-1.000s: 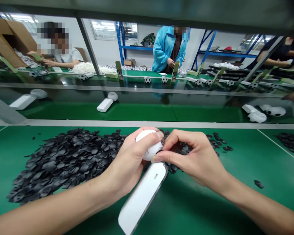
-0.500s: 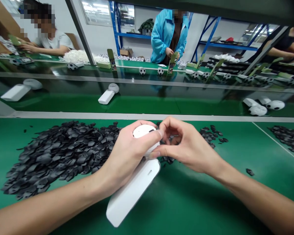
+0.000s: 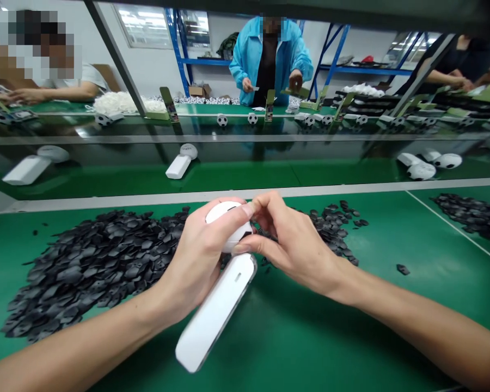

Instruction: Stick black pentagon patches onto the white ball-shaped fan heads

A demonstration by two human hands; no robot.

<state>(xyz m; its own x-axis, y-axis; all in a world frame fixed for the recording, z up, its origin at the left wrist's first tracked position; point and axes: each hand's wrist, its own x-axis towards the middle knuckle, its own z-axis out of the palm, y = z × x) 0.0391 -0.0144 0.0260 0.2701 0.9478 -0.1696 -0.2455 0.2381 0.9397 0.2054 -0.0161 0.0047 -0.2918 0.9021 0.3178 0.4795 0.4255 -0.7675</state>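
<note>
My left hand [image 3: 196, 245] is wrapped round the ball-shaped head of a white handheld device [image 3: 216, 316], which has a long flat handle with a small slot. The handle points down toward me, tilted to the left. Black patches show on the white ball head [image 3: 222, 211], like those of a football. At the head's right edge, my right hand [image 3: 289, 245] is closed, its thumb pressed on the lower rim and its fingertips curled against the side. Whether a small piece is pinched in those fingertips is hidden. Behind both hands lies a pile of black plastic pieces [image 3: 106, 261].
More black pieces [image 3: 330, 223] are scattered right of my hands, and another heap [image 3: 473, 218] lies beyond a white line. Similar white devices [image 3: 182, 161] lie on the green belt [image 3: 245, 174] past the pale rail. Across it, people work; one wears a blue jacket [image 3: 239, 65].
Both hands and the device have shifted slightly left in view, and a black patch now shows beside my right thumb. The person in blue has moved their hands apart.
</note>
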